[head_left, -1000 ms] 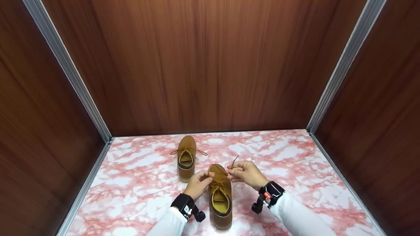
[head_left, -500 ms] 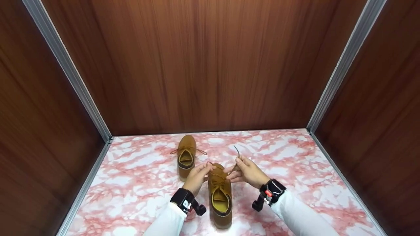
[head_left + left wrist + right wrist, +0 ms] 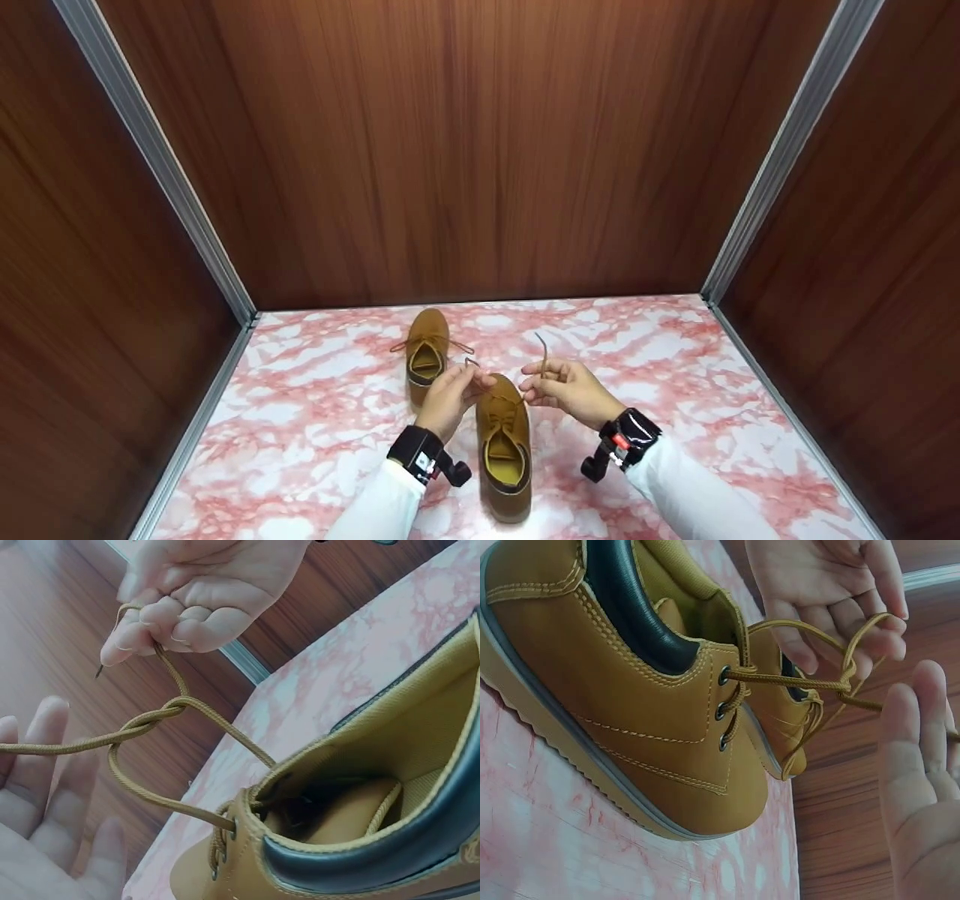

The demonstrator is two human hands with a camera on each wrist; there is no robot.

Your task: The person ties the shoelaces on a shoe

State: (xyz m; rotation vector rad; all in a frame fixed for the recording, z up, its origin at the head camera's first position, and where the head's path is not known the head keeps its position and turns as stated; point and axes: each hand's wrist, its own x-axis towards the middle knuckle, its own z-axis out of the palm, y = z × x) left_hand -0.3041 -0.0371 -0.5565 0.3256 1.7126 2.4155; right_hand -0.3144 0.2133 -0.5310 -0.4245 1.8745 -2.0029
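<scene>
A tan lace-up shoe [image 3: 652, 712] with a dark padded collar stands on the floor, toe pointing away from me. Its brown shoelace [image 3: 75, 746] is drawn up off the shoe, and the two ends cross and twist round each other above the tongue. On the left side my left hand [image 3: 451, 399] pinches one lace end, whose tip pokes up past the fingers. My right hand [image 3: 570, 391] pinches the other end between thumb and fingers, its tip standing upward. In the left wrist view the right hand's fingers partly cover the lace.
A matching tan shoe [image 3: 429, 327], its lace ends spread to both sides, stands further forward on the left. The surface [image 3: 645, 450] is pink-and-white marbled. Brown wood-grain panels [image 3: 480, 150] with metal edge strips close in the back and sides.
My left hand has moved up and forward with its lace end. My right hand has shifted its hold, and its lace tip stands higher. Both shoes stay put.
</scene>
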